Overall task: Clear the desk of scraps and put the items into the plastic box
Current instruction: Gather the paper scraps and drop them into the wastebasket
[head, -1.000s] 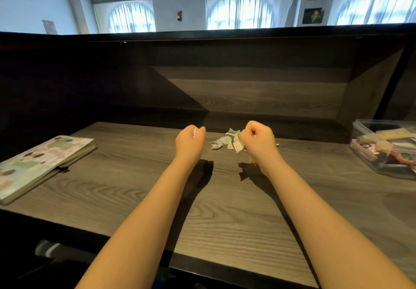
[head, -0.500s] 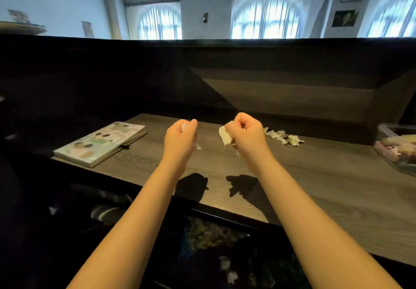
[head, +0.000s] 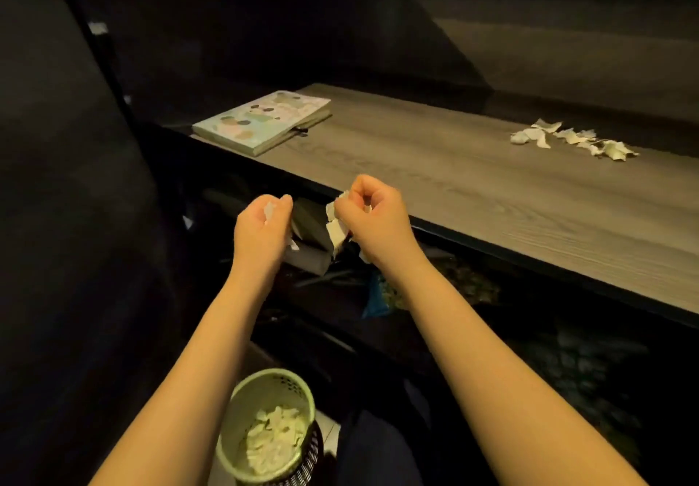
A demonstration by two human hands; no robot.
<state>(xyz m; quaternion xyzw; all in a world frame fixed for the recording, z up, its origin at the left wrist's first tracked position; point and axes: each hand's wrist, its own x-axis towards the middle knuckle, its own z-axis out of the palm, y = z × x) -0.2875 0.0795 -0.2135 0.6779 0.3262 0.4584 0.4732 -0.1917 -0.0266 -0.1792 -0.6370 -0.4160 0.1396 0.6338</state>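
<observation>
clutching scraps (head: 336,232), left hand (head: 261,228), right hand (head: 372,220) curled, off desk (head: 491,190) edge

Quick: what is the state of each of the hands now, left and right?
Left hand: closed, pinching a small paper scrap.
Right hand: closed, gripping several paper scraps.

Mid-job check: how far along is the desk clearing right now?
Done: some scraps already lie in the green basket. In hand: left hand and right hand each grip paper pieces past the desk edge. Left: a scrap pile and the book sit on the desk; the plastic box is out of view.
</observation>
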